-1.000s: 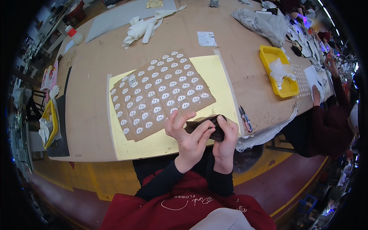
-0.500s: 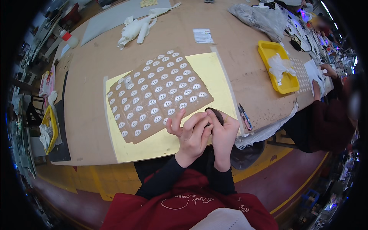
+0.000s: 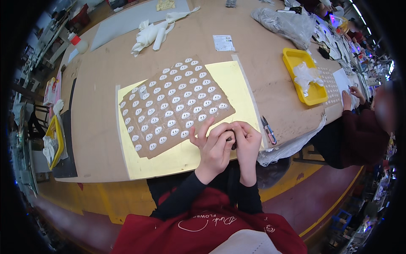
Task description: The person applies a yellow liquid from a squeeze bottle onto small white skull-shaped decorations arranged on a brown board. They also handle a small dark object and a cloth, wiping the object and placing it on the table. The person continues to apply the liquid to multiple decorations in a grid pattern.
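Between my two hands is a small dark, soft-looking piece (image 3: 234,144), mostly hidden by the fingers. My left hand (image 3: 212,149) pinches it with thumb and forefinger, its other fingers raised and spread. Bent fingers of my right hand (image 3: 247,146) close on its other side. Just beyond my hands lies a brown sheet (image 3: 171,106) set with rows of white oval pieces, each with dark marks. Beneath it, a yellow board or sheet (image 3: 186,158) shows around the edges.
Small scissors-like snips (image 3: 269,131) lie right of my hands. A yellow tray (image 3: 316,99) holds crumpled white material. Farther off are a white cloth bundle (image 3: 148,38), a paper label (image 3: 223,42) and a clear plastic bag (image 3: 285,23). Another person (image 3: 361,131) works at the right.
My fingers have drawn closer around the dark piece, so less of it shows. My right hand has turned slightly. At the right, the other person's hands have moved closer together.
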### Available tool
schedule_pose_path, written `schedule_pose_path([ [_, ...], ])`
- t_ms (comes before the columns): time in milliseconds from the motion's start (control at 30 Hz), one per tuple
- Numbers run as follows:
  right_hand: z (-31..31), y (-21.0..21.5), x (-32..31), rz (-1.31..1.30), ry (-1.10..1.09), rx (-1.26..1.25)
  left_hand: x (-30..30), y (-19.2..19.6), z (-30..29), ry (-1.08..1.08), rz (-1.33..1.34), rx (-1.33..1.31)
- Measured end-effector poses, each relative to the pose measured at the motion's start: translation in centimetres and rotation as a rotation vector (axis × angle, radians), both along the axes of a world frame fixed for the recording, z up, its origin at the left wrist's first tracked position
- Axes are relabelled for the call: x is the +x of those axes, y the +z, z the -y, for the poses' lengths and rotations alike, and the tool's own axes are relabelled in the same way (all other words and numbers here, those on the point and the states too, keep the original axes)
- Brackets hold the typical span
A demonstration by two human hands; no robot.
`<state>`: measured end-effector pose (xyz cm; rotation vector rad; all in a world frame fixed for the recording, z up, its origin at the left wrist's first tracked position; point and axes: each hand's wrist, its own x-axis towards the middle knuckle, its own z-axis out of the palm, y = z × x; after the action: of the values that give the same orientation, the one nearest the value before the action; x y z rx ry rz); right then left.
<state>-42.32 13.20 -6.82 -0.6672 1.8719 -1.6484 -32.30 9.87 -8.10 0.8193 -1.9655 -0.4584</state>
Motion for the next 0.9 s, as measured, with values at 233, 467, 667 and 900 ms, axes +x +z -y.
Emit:
schedule_pose_path([
  [233, -3.6, -1.6, -4.8, 0.219, -0.073, -0.382, -0.1, -0.1, -0.5, -0.039, -0.027, 0.053],
  [467, -4.3, 6.8, -5.5, -0.106, 0.304, -0.096, 0.7, 1.3, -0.8, -0.062, 0.078, 0.155],
  [667, -0.8, 10.6, -4.2, -0.696, 0.734, 0.037, 0.9, 1.5, -0.8, -0.138, 0.076, 0.226],
  [900, 1.7, 11.4, -3.4, -1.066, 1.12, 0.352, 1.3, 1.3, -0.4, -0.204, 0.101, 0.241],
])
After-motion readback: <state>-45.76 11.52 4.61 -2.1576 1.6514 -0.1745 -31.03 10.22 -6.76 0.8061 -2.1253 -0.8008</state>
